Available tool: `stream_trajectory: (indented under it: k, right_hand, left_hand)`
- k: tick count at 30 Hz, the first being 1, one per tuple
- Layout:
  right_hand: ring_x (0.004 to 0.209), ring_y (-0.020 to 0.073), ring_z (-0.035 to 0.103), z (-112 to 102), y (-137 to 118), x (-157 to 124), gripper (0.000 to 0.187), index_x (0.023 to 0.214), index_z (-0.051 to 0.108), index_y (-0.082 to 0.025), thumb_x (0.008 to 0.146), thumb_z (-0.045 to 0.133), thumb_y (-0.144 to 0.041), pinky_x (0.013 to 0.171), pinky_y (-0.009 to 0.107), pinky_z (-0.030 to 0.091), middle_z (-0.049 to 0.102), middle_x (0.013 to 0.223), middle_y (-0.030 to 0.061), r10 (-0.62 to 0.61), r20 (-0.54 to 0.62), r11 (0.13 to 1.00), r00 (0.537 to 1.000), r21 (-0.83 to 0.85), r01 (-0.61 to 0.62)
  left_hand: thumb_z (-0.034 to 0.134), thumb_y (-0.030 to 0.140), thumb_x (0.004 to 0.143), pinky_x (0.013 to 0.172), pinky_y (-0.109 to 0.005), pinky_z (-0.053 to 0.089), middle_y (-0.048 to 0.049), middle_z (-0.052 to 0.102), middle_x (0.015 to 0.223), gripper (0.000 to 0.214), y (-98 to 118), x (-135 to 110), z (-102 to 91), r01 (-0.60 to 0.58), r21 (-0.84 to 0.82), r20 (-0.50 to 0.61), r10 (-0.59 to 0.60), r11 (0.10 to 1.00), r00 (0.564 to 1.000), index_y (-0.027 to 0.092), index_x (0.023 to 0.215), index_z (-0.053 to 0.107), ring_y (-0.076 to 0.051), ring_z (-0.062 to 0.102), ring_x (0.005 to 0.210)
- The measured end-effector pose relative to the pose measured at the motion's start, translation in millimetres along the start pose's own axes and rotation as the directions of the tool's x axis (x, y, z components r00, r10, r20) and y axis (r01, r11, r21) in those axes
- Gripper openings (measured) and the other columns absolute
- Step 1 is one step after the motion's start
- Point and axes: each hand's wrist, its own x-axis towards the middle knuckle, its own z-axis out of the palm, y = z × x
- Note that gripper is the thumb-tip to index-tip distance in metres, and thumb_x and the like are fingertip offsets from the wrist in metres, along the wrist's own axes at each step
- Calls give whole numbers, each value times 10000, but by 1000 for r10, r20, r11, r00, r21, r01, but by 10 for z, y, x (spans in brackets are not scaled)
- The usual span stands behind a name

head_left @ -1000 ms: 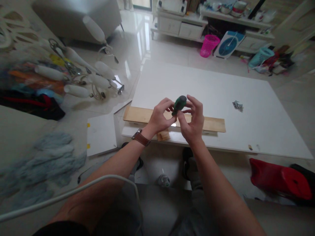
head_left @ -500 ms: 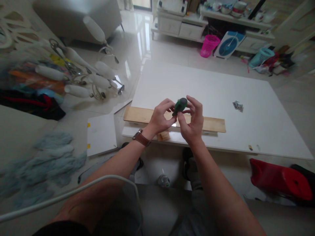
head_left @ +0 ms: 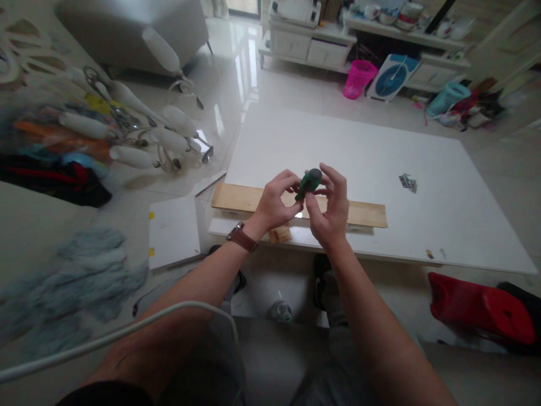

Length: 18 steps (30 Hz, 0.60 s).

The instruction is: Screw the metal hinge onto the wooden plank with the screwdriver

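A green screwdriver [head_left: 311, 181] with a dark rounded end is held up between my two hands, above a long wooden board [head_left: 367, 214]. My left hand [head_left: 276, 200] grips its left side with thumb and fingers; a brown-strapped watch is on that wrist. On the other side my right hand [head_left: 330, 210] has its thumb against the green body and its fingers curled behind. The tool's lower end is hidden by my fingers. The board lies along the near edge of a large white panel [head_left: 338, 141]. A small wood block [head_left: 280, 233] sits below my left hand.
A pile of screws [head_left: 408, 182] lies on the panel's right side. A red plastic stool [head_left: 482, 309] is at lower right. A bottle [head_left: 281, 310] stands between my feet. At left are a white board [head_left: 174, 231], a lamp with several white shades [head_left: 131, 157] and a pale cable [head_left: 127, 330].
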Motion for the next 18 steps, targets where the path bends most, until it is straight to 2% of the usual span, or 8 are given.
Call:
stream_trajectory:
  k: [4, 7, 10, 15, 18]
  right_hand:
    - [1151, 237, 701, 0, 5, 14, 582, 1533, 480, -391, 987, 679, -361, 799, 374, 654, 637, 1463, 59, -8, -13, 1000, 1000, 0, 8]
    - [1083, 218, 693, -5, 3, 32, 590, 1503, 515, -402, 958, 732, -333, 756, 360, 642, 657, 1406, 37, -22, -36, 1000, 999, -7, 22]
    - [1087, 220, 698, -10, -14, 39, 587, 1494, 529, -394, 949, 741, -341, 739, 350, 638, 669, 1384, 38, -26, -41, 1000, 999, 3, 26]
    - [1220, 251, 711, -20, -40, 24, 530, 1546, 492, -379, 1030, 611, -383, 808, 371, 657, 676, 1438, 68, -19, 1, 999, 1000, 49, 19]
    - [1228, 255, 720, -18, -34, 14, 515, 1562, 482, -379, 1053, 562, -363, 831, 382, 658, 694, 1420, 71, -25, 14, 997, 1000, 80, 24]
  left_hand:
    - [782, 110, 798, 775, -322, 582, -8, 713, 938, 231, -8, 4, 10, -14, -10, 9, 14, 1000, 1000, 221, 959, 658, -178, 671, 872]
    - [857, 163, 792, 811, -319, 588, 9, 749, 951, 319, -28, -9, 28, 45, -21, -11, -45, 999, 999, 226, 1030, 654, -166, 695, 872]
    - [848, 165, 808, 813, -310, 589, 11, 763, 931, 285, -32, -19, 26, 87, -35, -26, -88, 996, 996, 223, 1003, 649, -159, 710, 861]
    - [756, 81, 772, 824, -326, 591, 2, 748, 915, 241, -10, -8, -8, 44, -30, 7, -44, 999, 999, 215, 949, 661, -173, 698, 865]
    - [705, 61, 746, 780, -337, 580, -21, 715, 931, 229, -5, 9, -16, 5, -25, 12, -5, 1000, 1000, 214, 909, 654, -191, 662, 874]
